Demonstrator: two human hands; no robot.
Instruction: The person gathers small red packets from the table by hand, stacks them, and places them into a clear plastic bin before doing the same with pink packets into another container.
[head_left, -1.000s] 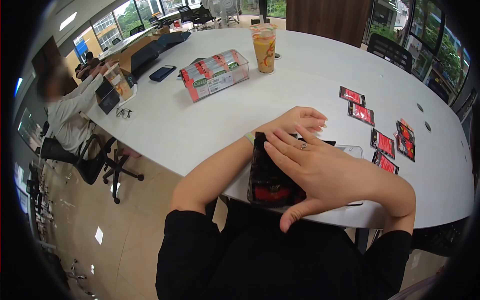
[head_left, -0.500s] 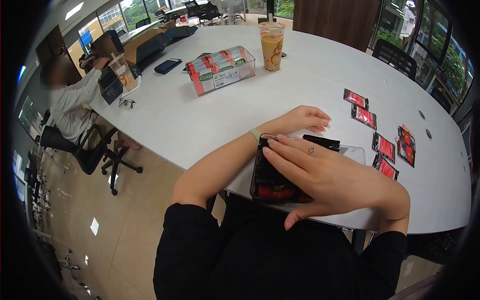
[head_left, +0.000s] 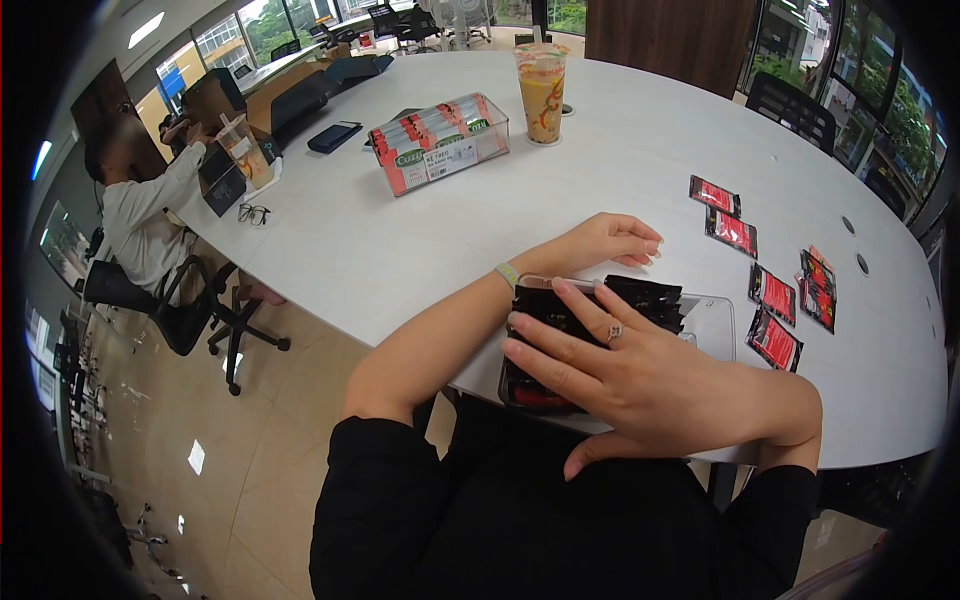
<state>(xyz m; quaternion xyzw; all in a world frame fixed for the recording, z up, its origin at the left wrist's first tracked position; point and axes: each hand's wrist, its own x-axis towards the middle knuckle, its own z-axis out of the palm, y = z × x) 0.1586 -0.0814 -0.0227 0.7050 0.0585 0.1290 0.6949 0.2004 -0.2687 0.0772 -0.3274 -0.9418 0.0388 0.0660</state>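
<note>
A clear plastic box [head_left: 727,340] stands at the table's near edge with black and red packets [head_left: 640,296] in it. Across the box lies my right hand [head_left: 630,370], fingers spread on top of the packets and thumb pointing down at the near side. Beyond the box, my left hand [head_left: 622,240] rests on the white table [head_left: 620,130] with its fingers loosely bent and apart, holding nothing. Red and black sachets [head_left: 774,292] lie flat to the right of the box, with an overlapping group [head_left: 817,290] farther right.
A clear box of red and white sticks [head_left: 440,145] and a drink cup [head_left: 542,95] stand farther back. A dark wallet [head_left: 335,137] and glasses [head_left: 254,213] lie to the left. Another person [head_left: 150,205] sits at the left near a second cup [head_left: 246,155].
My right hand has shifted slightly left and nearer, its fingers more spread. More of the black packets shows behind it. My left hand has barely moved.
</note>
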